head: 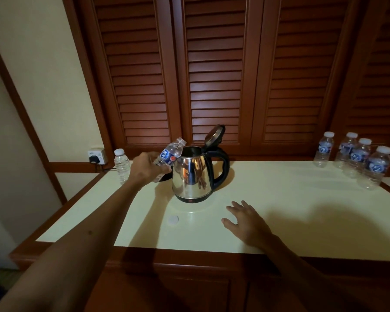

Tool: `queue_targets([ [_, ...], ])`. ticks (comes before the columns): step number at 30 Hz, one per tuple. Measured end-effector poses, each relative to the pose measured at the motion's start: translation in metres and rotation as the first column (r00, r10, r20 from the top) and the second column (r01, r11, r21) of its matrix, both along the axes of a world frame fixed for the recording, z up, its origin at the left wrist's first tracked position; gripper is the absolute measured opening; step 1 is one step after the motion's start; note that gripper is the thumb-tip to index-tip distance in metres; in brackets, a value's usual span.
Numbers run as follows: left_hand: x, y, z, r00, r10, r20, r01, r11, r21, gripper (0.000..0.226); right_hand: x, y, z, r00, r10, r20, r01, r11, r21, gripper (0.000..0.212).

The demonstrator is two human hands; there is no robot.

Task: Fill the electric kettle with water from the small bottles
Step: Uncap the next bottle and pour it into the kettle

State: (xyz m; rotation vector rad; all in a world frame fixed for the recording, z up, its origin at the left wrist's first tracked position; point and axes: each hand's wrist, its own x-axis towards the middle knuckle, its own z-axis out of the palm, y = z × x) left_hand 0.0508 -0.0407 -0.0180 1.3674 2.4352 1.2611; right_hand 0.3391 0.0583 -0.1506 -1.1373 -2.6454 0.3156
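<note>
A steel electric kettle (190,174) with a black handle stands in the middle of the cream counter (291,210), its lid (214,134) hinged up and open. My left hand (145,166) grips a small blue-labelled water bottle (169,155), uncapped and tilted with its neck towards the kettle's mouth. My right hand (245,220) lies flat on the counter, fingers spread, to the right of and in front of the kettle, holding nothing. A white bottle cap (173,220) lies on the counter in front of the kettle.
Several capped small bottles (356,157) stand at the back right. A capped bottle without a label (121,165) stands at the back left, near a wall socket (96,156) with a plug and cord. Louvred wooden doors (214,75) rise behind the counter.
</note>
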Motion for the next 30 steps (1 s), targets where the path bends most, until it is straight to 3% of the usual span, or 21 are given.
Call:
queue_targets([
  [7, -0.003, 0.004, 0.007, 0.997, 0.034, -0.068, -0.039, 0.997, -0.07, 0.066, -0.001, -0.003, 0.003, 1.0, -0.017, 0.004, 0.017, 1.0, -0.004, 0.061],
  [11, -0.006, 0.0, 0.012, 0.994, 0.05, -0.095, -0.061, 0.99, -0.124, 0.052, 0.0, -0.003, 0.002, 1.0, -0.017, 0.013, 0.017, 1.0, 0.004, 0.061],
  [23, -0.005, -0.003, 0.024, 0.976, 0.012, -0.22, -0.054, 0.981, -0.186, 0.041, 0.0, -0.004, 0.003, 1.0, -0.015, 0.019, 0.015, 1.0, 0.001, 0.061],
  [30, -0.003, -0.002, 0.03, 0.96, -0.008, -0.28, -0.053, 0.976, -0.21, 0.05, 0.0, -0.003, 0.002, 1.0, -0.026, 0.006, 0.026, 1.0, 0.007, 0.062],
])
